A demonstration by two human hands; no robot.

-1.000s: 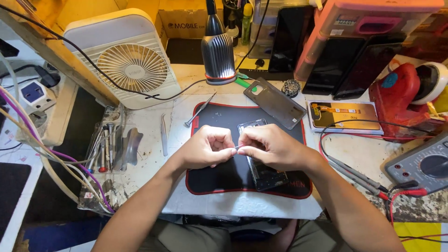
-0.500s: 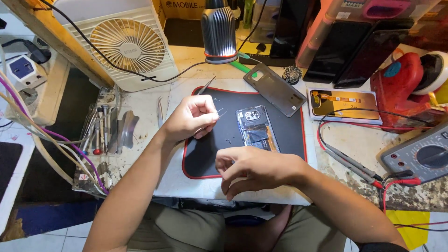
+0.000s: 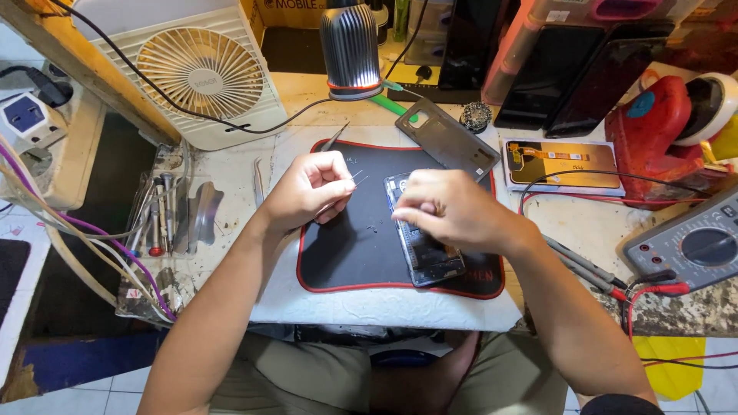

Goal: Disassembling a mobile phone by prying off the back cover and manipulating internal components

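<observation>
A brown cardboard box (image 3: 288, 11) stands behind the fan; dark phone screens (image 3: 573, 77) lean right.

A single head-worn view looks steeply down and forward from close above the workbench (image 3: 307, 307) — the far edge, perhaps a shelf, is cut off — with the person's lap below.

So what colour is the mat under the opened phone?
Black with a red edge, seen in the head view: the mat under the opened phone.
</observation>
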